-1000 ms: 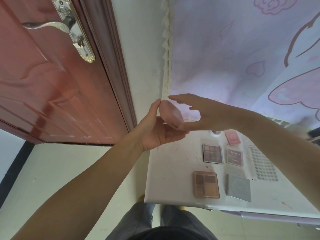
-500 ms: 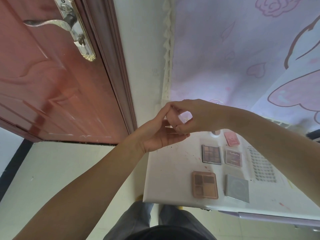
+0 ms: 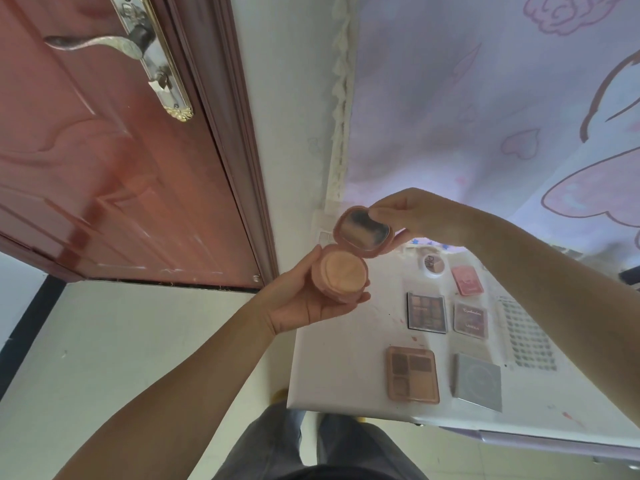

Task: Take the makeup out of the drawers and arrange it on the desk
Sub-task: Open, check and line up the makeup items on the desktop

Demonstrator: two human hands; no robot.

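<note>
A pink powder compact [image 3: 343,273] is held above the left edge of the white desk [image 3: 343,358]. It is hinged wide, with a round peach pan in its base and a mirror in its lid. My left hand [image 3: 304,304] cups the base from below. The thumb and fingers of my right hand [image 3: 412,216] pinch the lid's upper edge. On the desk lie a dark eyeshadow palette [image 3: 426,312], a mauve palette [image 3: 470,320], a pink-cased palette [image 3: 412,374], a silver square case [image 3: 478,381], a small pink case [image 3: 467,280] and a round white pot [image 3: 433,263].
A red-brown door [image 3: 104,161] with a metal handle [image 3: 114,46] stands at the left. A lilac curtain with pink prints [image 3: 485,116] hangs behind the desk. A white perforated mat [image 3: 526,334] lies at the desk's right. My legs are below the desk's near edge.
The compact was shut between both hands a second ago. My right hand has lifted the lid, so the mirror and the powder pan now show.
</note>
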